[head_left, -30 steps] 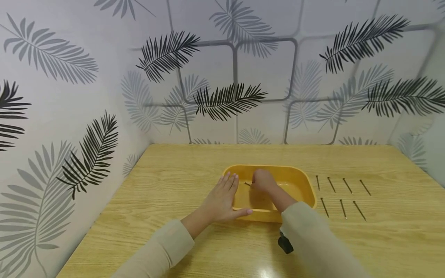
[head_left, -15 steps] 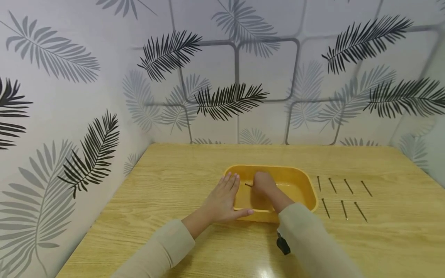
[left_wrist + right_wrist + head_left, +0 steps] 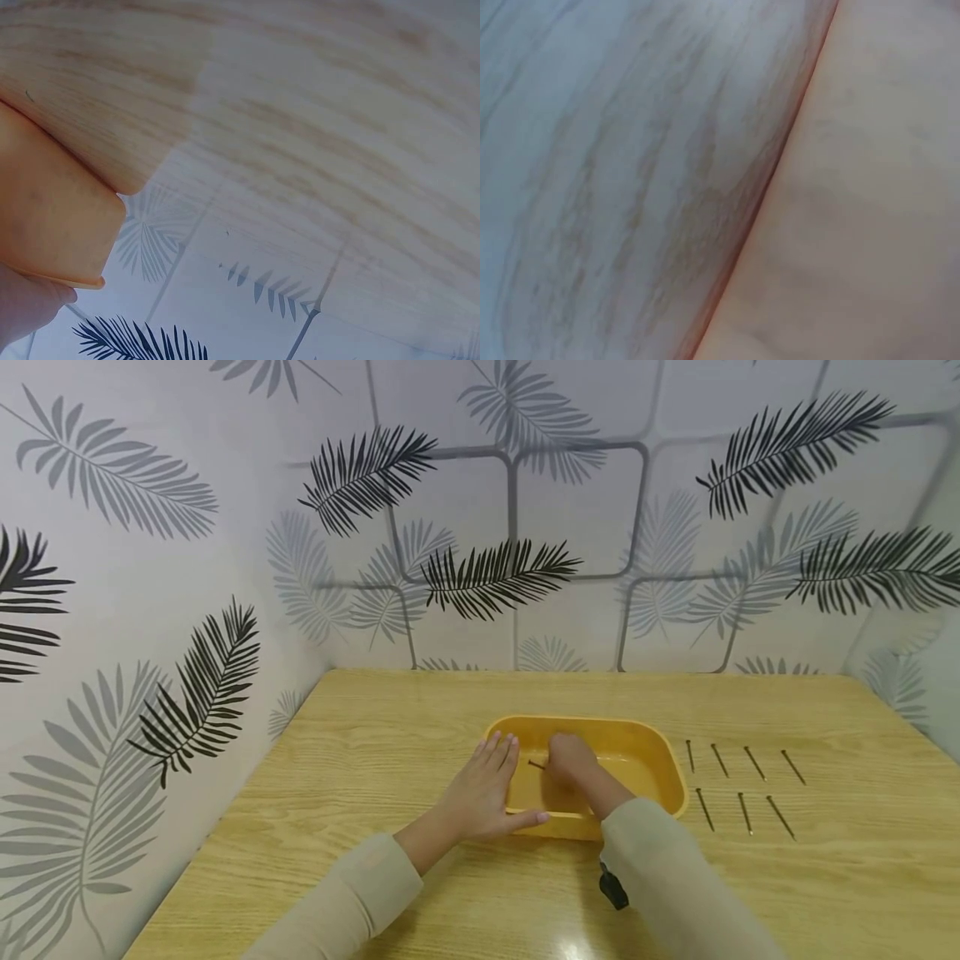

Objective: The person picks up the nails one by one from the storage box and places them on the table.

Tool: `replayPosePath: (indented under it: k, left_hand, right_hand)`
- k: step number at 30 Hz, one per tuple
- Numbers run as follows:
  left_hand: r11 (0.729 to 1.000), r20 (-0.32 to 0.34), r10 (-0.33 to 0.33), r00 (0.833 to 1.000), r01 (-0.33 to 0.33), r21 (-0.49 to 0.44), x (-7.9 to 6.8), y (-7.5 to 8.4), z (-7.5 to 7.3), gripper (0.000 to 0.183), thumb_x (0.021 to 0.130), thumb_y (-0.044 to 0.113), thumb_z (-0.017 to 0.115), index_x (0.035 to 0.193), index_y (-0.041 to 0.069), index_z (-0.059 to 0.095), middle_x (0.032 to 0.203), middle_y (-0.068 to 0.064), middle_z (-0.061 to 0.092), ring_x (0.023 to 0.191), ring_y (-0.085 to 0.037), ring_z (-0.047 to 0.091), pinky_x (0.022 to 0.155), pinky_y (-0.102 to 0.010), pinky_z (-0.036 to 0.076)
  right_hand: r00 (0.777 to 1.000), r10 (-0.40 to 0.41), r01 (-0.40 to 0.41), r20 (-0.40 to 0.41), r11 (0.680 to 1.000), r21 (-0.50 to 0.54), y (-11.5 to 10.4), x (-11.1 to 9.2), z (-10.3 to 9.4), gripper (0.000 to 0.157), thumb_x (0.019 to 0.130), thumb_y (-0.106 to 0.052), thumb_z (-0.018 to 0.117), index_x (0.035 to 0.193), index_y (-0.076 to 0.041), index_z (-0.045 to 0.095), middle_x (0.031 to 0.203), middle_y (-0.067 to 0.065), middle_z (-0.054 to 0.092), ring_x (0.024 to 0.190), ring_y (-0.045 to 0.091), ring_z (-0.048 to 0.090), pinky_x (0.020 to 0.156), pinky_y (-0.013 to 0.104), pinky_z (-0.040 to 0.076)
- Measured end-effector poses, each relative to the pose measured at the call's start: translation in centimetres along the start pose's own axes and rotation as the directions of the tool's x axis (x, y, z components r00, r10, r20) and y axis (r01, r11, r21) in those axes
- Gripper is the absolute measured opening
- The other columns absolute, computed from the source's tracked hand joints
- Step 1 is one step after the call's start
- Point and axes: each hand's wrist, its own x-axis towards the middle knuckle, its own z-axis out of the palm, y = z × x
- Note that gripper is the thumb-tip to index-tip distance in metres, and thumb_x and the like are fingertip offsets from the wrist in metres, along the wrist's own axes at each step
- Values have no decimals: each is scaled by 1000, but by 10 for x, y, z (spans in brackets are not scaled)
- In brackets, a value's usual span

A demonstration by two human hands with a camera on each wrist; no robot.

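A yellow plastic tray [image 3: 633,758] stands on the wooden table, and its outer wall [image 3: 60,195] fills the left side of the left wrist view. My left hand [image 3: 480,789] rests on its left end, fingers straight over the rim and thumb along the front rim. Inside, my right hand [image 3: 573,762] is down near the floor with its fingers curled. A dark screw [image 3: 536,764] sticks out to the left from that hand, head outward; the rest of it is hidden by the fingers. Neither wrist view shows the right hand's fingers.
To the right of the tray, several dark screws [image 3: 744,814] lie in two rows on the wooden table [image 3: 360,735]. A black device [image 3: 612,887] hangs under the right sleeve. A leaf-patterned wall [image 3: 465,635] rises behind the table and on its left.
My right hand has come slightly toward me inside the tray, and the screw's visible end has shifted down a little with it. The left hand keeps its place on the tray.
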Motion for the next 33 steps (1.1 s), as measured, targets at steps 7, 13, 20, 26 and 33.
replayPosePath:
  k: [7,13,20,26,33]
  left_hand:
    - [1000,6,-6,1000,6,-3,0,1,0,98,85,67,43,146,-5,17,153,-20,18,144,-33,12,117,-42,16]
    - [1000,-7,-1,1000,1,12,0,0,2,98,85,66,43,146,-6,17,153,-20,18,143,-34,12,117,-42,16]
    - [1000,-12,-5,1000,5,1,0,-1,2,99,84,68,41,146,-5,17,153,-20,19,144,-33,12,117,-41,15]
    - [1000,-7,-10,1000,10,-7,0,-1,2,99,85,68,42,146,-5,17,153,-19,19,144,-32,12,117,-41,15]
    - [1000,6,-11,1000,11,-4,0,0,1,99,85,68,42,146,-5,15,154,-19,17,144,-32,11,117,-42,15]
  right_hand:
    - [995,-95,95,9,994,-56,45,48,43,8,76,-1,57,68,-4,57,67,7,52,60,20,43,56,32,44]
    - [981,-179,172,-76,981,-84,89,91,85,16,73,-4,58,59,-10,52,64,4,46,58,19,39,54,32,41]
    - [980,-137,126,-143,988,-85,199,223,201,26,73,-22,61,50,-17,50,58,1,50,51,19,42,46,33,38]
    - [959,-207,179,-191,971,-156,230,252,224,36,75,-30,63,44,-21,48,52,-2,48,48,19,42,44,35,37]
    - [976,-145,139,-163,989,-48,147,140,116,34,80,-13,53,47,-16,47,49,-1,43,46,17,39,43,31,36]
